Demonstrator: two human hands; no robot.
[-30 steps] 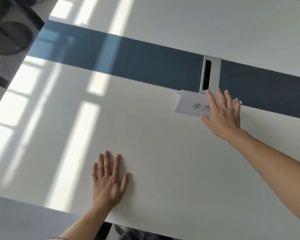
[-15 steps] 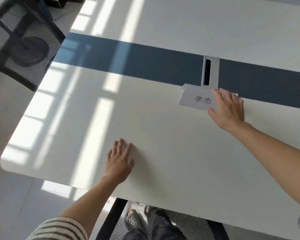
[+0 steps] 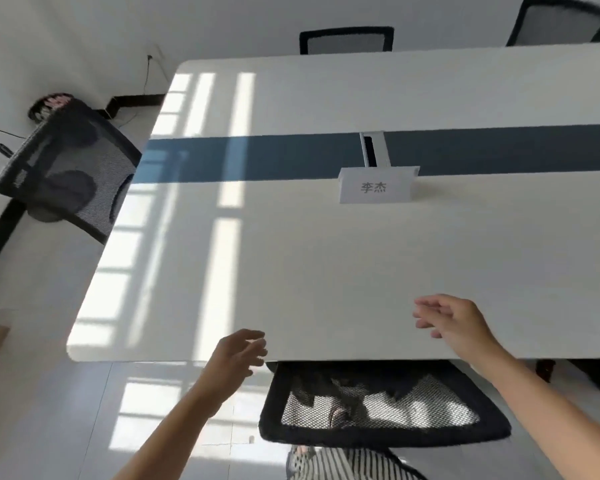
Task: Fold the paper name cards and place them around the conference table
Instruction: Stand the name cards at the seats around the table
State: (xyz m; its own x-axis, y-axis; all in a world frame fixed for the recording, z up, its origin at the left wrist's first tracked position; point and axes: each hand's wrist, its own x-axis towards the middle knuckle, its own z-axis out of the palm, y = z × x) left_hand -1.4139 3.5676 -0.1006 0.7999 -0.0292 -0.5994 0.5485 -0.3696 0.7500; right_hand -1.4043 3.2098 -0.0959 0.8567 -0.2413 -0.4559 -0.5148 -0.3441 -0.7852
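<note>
A folded white name card (image 3: pixel 375 186) with two grey characters stands upright on the white conference table (image 3: pixel 326 271), just in front of the dark blue centre strip and the cable slot (image 3: pixel 374 149). Both hands hover near the table's front edge, far from the card. My left hand (image 3: pixel 238 355) is at the edge, fingers loosely apart, holding nothing. My right hand (image 3: pixel 451 323) is above the tabletop, fingers apart and empty too.
A black mesh chair (image 3: pixel 378 407) is pushed in right below me at the front edge. Another mesh chair (image 3: pixel 66 171) stands at the table's left end. Two more chair backs (image 3: pixel 347 39) show behind the far edge. Sunlight stripes cross the left part of the table.
My right hand let go of the name card and drew back to the front edge. My left hand lifted off the table. The view pulled back and up, so the whole table end shows.
</note>
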